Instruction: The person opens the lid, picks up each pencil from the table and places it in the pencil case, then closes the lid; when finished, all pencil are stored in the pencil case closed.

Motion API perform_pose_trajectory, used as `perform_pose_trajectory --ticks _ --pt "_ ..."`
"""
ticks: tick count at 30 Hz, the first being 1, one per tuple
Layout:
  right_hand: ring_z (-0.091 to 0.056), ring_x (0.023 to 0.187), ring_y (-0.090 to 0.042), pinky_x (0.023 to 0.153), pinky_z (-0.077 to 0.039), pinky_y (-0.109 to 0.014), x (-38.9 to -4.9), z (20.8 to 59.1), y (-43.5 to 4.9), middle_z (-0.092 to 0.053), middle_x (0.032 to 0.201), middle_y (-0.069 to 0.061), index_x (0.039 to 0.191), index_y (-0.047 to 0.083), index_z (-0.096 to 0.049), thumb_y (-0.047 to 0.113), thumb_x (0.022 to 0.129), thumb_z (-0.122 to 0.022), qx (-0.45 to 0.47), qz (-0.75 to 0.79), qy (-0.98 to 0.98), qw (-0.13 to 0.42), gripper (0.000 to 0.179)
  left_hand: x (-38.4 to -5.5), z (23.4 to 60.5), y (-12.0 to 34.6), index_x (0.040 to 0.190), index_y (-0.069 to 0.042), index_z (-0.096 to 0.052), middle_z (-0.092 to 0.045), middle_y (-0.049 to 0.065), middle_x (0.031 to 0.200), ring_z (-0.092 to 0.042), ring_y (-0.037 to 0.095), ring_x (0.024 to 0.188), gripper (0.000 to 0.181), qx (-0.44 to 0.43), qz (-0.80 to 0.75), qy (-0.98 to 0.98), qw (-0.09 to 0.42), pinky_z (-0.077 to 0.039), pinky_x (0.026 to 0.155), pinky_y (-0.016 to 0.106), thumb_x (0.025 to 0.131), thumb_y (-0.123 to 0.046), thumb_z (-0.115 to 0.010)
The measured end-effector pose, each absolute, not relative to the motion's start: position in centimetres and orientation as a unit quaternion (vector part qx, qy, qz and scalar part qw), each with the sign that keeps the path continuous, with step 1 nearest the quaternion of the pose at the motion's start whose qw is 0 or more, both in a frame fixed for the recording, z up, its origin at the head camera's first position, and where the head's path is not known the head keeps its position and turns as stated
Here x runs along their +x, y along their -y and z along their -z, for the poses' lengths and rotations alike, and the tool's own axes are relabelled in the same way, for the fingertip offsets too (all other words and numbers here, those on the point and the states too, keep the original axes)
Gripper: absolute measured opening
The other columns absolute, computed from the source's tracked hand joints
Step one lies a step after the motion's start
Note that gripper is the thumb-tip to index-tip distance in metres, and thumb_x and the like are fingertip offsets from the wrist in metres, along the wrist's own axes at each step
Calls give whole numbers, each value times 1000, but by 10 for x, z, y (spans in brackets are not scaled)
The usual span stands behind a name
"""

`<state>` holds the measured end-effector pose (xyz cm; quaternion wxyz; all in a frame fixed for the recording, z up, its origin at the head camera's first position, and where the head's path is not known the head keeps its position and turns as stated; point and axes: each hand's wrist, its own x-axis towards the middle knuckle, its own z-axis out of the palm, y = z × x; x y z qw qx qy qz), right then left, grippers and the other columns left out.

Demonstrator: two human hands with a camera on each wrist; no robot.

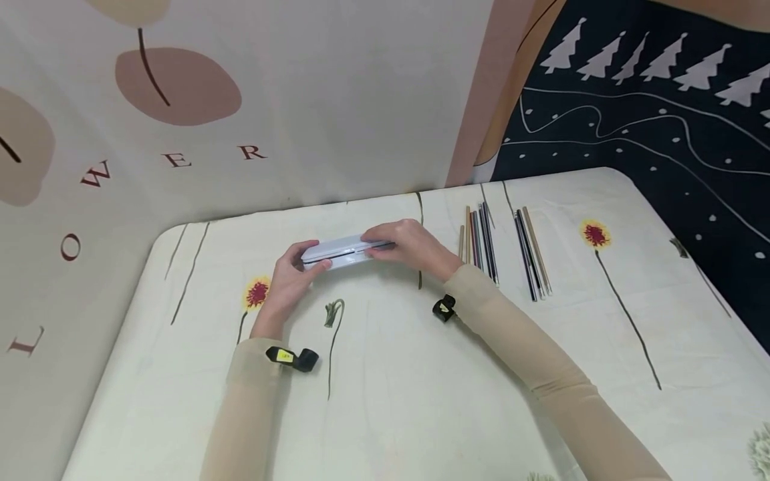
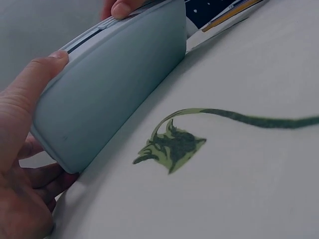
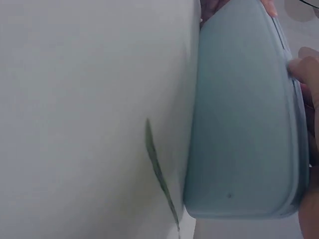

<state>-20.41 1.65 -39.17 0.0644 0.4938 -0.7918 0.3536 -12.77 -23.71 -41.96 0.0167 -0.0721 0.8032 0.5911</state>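
A pale blue pencil case (image 1: 333, 250) stands on its long edge on the table, its zipped side facing up with a dark slit along it. My left hand (image 1: 289, 282) grips its left end, thumb on the top edge and fingers behind and beneath, as the left wrist view of the case (image 2: 109, 94) shows. My right hand (image 1: 415, 246) pinches the top edge toward the right end, thumb on the near side by the zip line. From the right wrist, the smooth broad side of the case (image 3: 239, 119) faces the camera.
Right of the case lie two groups of slim pencils, a mixed-colour bunch (image 1: 479, 237) and a second bunch (image 1: 532, 257) with dark and tan ones. A white cloth with printed flowers (image 1: 385, 374) covers the table. A patterned curtain (image 1: 337, 100) hangs behind the far edge.
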Motion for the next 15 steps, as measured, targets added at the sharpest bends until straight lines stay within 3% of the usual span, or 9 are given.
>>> perform_pose_trajectory --ticks 6,15 --pt "-64 98 -12 86 -49 -28 -209 390 -30 -70 109 -3 110 7 -74 21 88 -73 433 -375 819 -13 26 -124 421 241 142 -4 -44 -46 17 139 -41 26 128 66 -59 -599 -798 26 -25 112 36 85 -17 -75" --pt "-60 110 -15 93 -46 -31 -215 394 -60 -67 117 -5 117 4 -70 12 90 -69 399 -460 788 -88 28 -124 424 246 144 -11 -42 -41 12 145 -35 23 134 73 -34 -580 -813 42 -23 113 37 83 -22 -79"
